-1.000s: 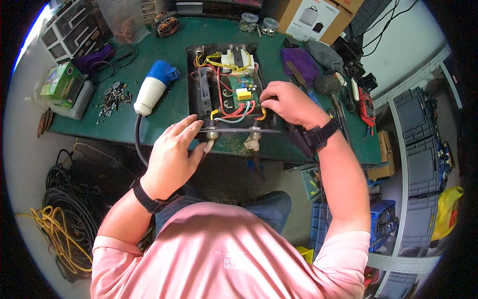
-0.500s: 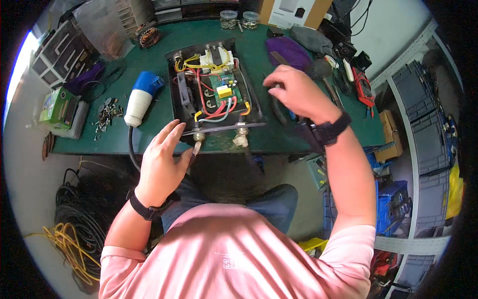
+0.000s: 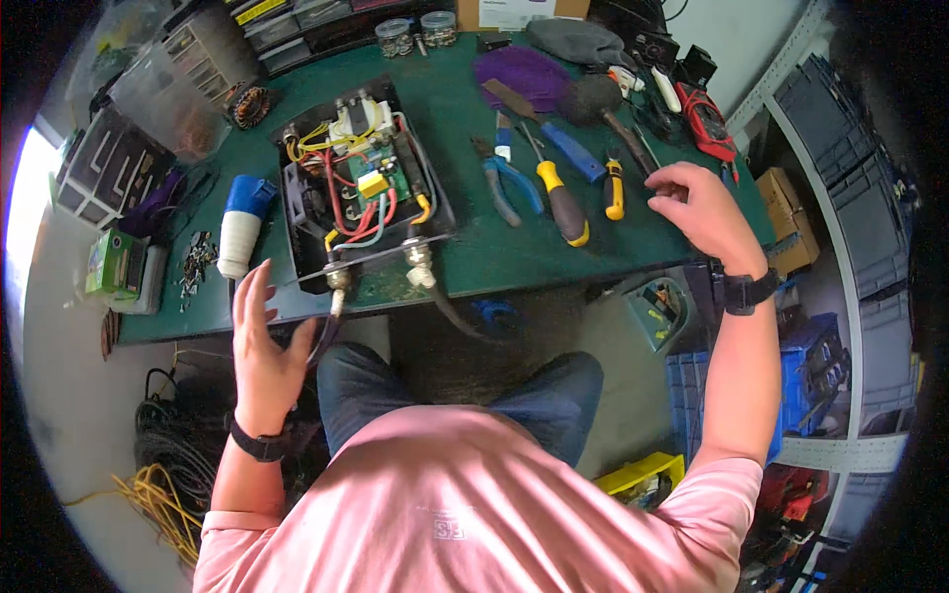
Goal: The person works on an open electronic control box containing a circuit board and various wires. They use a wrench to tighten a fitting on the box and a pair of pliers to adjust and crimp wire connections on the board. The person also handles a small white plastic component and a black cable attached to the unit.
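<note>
My left hand [image 3: 265, 346] is open, fingers spread, by the bench's front edge, below a white-and-blue plug [image 3: 242, 227] and beside the black cables. An open black casing [image 3: 435, 203] holds a green circuit board, coloured wires and two metal connectors with cables. My right hand [image 3: 697, 208] is open, fingers loosely curled, at the right end of the bench, next to long tool handles; whether it touches one is unclear. Left of it lie a yellow-black tool [image 3: 614, 193], a blue-handled tool [image 3: 573, 148], a yellow-black screwdriver [image 3: 565, 208] and blue pliers [image 3: 509, 183].
The green bench [image 3: 534, 267] also bears loose screws [image 3: 196, 262], jars [image 3: 395, 38], parts drawers [image 3: 109, 173], a purple cloth [image 3: 519, 74] and a red meter [image 3: 707, 124]. Below are coiled cables [image 3: 173, 445] and a blue crate [image 3: 806, 381]; grey bins [image 3: 875, 296] stand right.
My right hand has moved from the casing rightward over the tools, uncovering them. My left hand has drawn back from the casing. The camera view has shifted, putting the bench further left.
</note>
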Motion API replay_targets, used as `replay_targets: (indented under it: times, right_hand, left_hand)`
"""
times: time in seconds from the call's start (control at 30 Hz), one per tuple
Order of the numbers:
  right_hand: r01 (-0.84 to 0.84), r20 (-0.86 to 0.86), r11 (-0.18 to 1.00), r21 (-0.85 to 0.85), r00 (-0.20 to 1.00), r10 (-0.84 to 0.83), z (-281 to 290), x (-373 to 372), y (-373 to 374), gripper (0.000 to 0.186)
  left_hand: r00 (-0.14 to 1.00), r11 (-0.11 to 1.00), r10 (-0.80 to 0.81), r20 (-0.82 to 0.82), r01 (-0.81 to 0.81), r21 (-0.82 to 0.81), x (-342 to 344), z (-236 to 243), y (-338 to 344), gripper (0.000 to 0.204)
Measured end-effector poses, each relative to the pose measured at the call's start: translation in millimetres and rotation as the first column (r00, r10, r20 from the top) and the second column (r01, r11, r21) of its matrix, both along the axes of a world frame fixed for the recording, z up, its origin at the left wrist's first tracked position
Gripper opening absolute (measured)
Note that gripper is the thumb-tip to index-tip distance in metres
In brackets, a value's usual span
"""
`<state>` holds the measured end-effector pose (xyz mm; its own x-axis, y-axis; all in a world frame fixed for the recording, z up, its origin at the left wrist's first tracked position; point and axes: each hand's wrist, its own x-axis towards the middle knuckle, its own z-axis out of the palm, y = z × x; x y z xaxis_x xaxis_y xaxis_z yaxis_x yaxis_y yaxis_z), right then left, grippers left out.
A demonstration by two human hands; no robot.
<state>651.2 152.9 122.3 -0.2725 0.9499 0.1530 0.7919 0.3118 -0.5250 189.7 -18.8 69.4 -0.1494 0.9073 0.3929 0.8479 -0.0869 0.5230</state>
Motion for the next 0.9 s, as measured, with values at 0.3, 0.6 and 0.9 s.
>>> replay_targets:
  times: [0.3,0.6,0.9]
  right_hand:
    - [0.261,0.056,0.958,0.123,0.962,-0.269,-4,56,8,0.022]
    - [0.27,0.21,0.963,-0.023,0.943,-0.259,-32,69,37,0.026]
    - [0.32,0.46,0.946,0.056,0.832,-0.309,-34,29,25,0.023]
  left_hand:
    - [0.998,0.994,0.063,-0.026,-0.06,0.096,-27,-9,-9,0.068]
    - [0.996,0.991,0.091,-0.021,-0.088,0.1,-35,-11,-13,0.052]
    - [0.993,0.989,0.116,-0.032,-0.113,0.098,-48,-20,-20,0.042]
